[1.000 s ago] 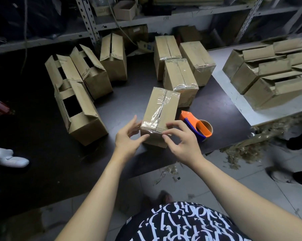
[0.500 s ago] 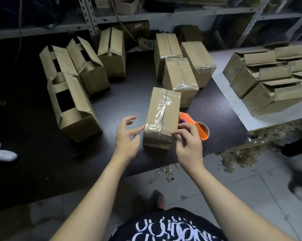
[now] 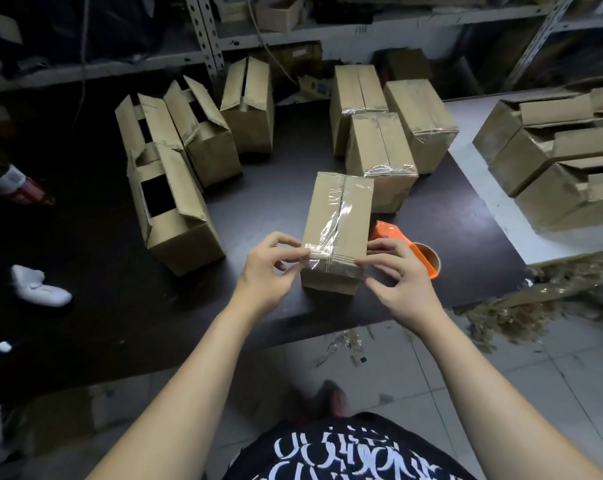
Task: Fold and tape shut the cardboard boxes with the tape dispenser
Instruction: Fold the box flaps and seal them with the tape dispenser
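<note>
At frame centre, 1 cardboard box (image 3: 322, 220) lies on the dark table (image 3: 276, 202). The left hand (image 3: 265, 271) pinches the tape (image 3: 341, 216) at the box's near left edge. The right hand (image 3: 400, 275) has curled fingers pinching the near right corner. The orange tape dispenser (image 3: 426, 261) sits just right of the box, behind that hand.

Taped box (image 3: 338, 220) on the table (image 3: 279, 188); tape dispenser (image 3: 393, 233) just right of it, open boxes (image 3: 175, 216) left, sealed boxes (image 3: 383, 157) behind.
</note>
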Tool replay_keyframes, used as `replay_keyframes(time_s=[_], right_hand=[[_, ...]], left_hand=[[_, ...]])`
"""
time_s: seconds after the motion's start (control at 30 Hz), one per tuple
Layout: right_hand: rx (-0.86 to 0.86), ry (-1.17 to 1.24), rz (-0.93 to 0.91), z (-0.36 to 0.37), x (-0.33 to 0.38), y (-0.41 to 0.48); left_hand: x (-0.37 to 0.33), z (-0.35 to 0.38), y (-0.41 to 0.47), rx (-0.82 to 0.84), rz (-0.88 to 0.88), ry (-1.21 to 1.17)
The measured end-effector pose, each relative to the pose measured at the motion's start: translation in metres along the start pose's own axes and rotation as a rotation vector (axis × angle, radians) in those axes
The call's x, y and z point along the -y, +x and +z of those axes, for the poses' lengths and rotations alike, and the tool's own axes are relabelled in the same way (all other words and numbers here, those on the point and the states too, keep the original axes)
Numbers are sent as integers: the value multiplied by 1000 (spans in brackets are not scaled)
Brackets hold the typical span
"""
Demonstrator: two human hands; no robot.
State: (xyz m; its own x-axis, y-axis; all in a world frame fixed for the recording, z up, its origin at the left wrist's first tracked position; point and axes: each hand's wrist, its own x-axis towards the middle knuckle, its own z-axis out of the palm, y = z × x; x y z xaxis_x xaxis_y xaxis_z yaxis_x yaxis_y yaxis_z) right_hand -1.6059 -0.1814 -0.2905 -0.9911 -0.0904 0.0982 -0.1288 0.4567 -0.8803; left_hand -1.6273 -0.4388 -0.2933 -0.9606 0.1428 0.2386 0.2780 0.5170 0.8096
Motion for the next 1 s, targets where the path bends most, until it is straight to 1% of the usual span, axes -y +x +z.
replay_keyframes(time_s=[0.1, 0.23, 0.3, 0.4, 0.5, 0.57, 0.73, 0.87, 1.0], right_hand=[[-37, -1, -4, 2, -2, 3], [-119, 62, 14, 6, 2, 1], [-160, 107, 24, 12, 3, 1], [-197, 181, 22, 18, 4, 6], [-229, 221, 54, 17, 6, 12], [-248, 213, 40, 19, 7, 11], [-270, 141, -5, 23, 5, 10], [-236, 93, -21, 21, -5, 7], [-266, 46, -61, 19, -15, 4]], left_hand=[[-2, 3, -1, -3, 2, -1], [-5, 3, 1, -1, 50, 40], [-8, 3, -2, -41, 75, 55], [-7, 6, 1, -116, 57, 50], [-9, 5, 7, -116, 59, 58], [-11, 5, 9, -131, 57, 60], [-4, 14, 7, -193, -2, -30], [2, 25, -2, -211, 12, -44], [6, 34, -9, -240, 80, 7]])
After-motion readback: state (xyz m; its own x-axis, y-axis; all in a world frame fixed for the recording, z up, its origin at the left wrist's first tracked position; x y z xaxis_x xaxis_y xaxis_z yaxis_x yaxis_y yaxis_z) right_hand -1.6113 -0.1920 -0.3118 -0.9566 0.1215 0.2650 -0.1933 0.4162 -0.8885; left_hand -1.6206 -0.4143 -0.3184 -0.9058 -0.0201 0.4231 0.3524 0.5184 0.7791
